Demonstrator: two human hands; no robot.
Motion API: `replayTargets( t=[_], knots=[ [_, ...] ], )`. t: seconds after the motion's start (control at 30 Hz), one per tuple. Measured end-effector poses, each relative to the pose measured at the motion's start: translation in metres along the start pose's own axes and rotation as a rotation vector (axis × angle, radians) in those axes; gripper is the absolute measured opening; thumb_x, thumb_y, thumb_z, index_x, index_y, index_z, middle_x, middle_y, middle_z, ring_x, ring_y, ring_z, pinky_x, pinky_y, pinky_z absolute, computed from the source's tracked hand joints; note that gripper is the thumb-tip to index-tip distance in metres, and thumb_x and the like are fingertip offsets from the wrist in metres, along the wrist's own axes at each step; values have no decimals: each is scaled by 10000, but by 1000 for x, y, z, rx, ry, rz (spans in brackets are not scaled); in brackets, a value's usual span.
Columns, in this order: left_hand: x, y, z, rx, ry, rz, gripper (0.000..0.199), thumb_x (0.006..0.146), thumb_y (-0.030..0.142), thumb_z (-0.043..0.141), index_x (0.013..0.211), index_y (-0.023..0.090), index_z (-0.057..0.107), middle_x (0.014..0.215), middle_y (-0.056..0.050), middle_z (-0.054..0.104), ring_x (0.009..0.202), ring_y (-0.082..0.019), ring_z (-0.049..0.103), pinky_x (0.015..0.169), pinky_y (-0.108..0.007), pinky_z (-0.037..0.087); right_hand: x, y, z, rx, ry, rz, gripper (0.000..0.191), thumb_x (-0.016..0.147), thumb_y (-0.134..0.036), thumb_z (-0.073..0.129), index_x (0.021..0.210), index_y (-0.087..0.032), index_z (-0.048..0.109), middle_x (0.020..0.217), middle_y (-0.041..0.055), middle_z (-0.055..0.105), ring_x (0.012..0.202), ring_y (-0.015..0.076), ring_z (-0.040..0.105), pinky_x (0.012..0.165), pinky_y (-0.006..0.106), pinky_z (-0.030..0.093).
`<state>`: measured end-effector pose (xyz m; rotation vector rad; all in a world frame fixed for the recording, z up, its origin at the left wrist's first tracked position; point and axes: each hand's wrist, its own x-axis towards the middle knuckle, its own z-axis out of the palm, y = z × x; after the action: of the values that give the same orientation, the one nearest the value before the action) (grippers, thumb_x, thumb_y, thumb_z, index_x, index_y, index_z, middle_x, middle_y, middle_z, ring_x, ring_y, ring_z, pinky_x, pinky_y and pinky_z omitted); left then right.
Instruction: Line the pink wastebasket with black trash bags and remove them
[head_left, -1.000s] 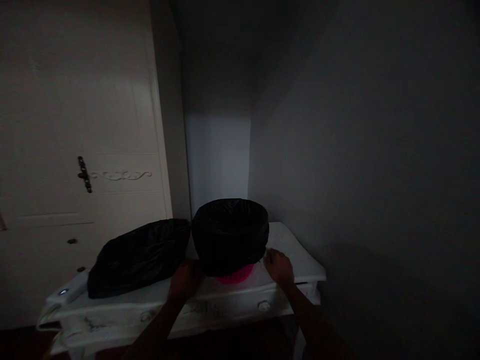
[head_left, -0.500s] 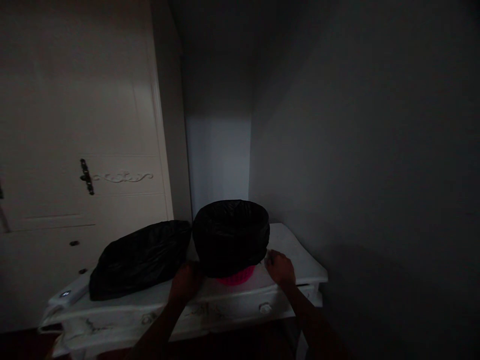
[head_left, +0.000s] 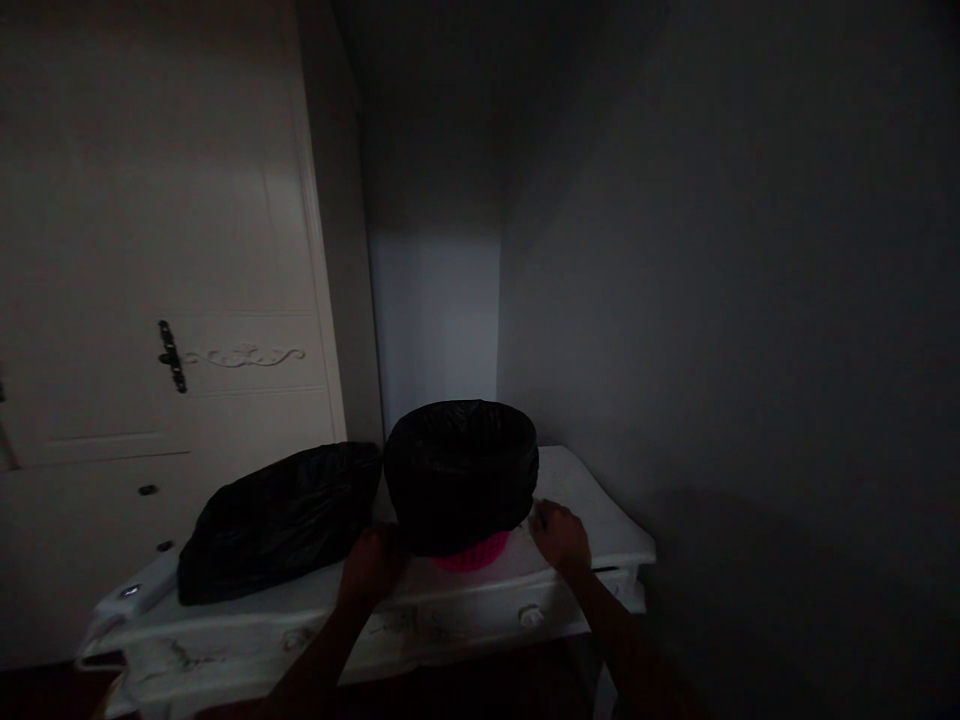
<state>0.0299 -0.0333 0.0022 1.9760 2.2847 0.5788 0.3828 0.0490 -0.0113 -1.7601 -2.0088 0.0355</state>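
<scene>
Probably light but slippery, that round pink basket (head_left: 474, 554) in its black plastic bag (head_left: 461, 500); hold its sides. Beside it, left hand (head_left: 371, 565) and right hand (head_left: 560, 535) look curled, grip unclear.

we reach forward on both sides, our bare left forearm (head_left: 321, 640) slanting up to the right and our bare right forearm (head_left: 611, 622) slanting up to the left. our left hand (head_left: 370, 566) shows its back, too dark for us to make out its grip. our right hand (head_left: 560, 535) sits slightly higher, well apart, its fingers (head_left: 541, 517) curled inward.
</scene>
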Motion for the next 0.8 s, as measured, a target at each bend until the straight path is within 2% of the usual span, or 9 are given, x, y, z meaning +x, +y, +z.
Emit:
replayTargets(
  t=[0.13,0.4,0.8],
  knots=[
    [1,1,0,22,0,1,366,1002,212,425,1116,155,769,1161,-157,777,1106,-253,724,901,-309,486,1,1,2,-1,-2,-14,311,993,-277,462,1107,-195,739,1175,107,776,1075,209,713,937,287,458],
    [3,-4,6,53,31,10,353,1006,206,424,1118,157,755,1174,-148,766,1123,-251,708,923,-313,472,2,1,3,-10,-3,4,318,986,-295,475,1142,-192,733,1171,105,777,1090,219,710,925,287,463],
    [1,-3,2,49,22,38,360,998,209,425,1074,151,772,1163,-159,775,1112,-262,719,924,-326,490,2,2,4,6,9,9,305,969,-264,487,1135,-184,730,1157,109,780,1081,222,712,927,289,462]
  ],
)
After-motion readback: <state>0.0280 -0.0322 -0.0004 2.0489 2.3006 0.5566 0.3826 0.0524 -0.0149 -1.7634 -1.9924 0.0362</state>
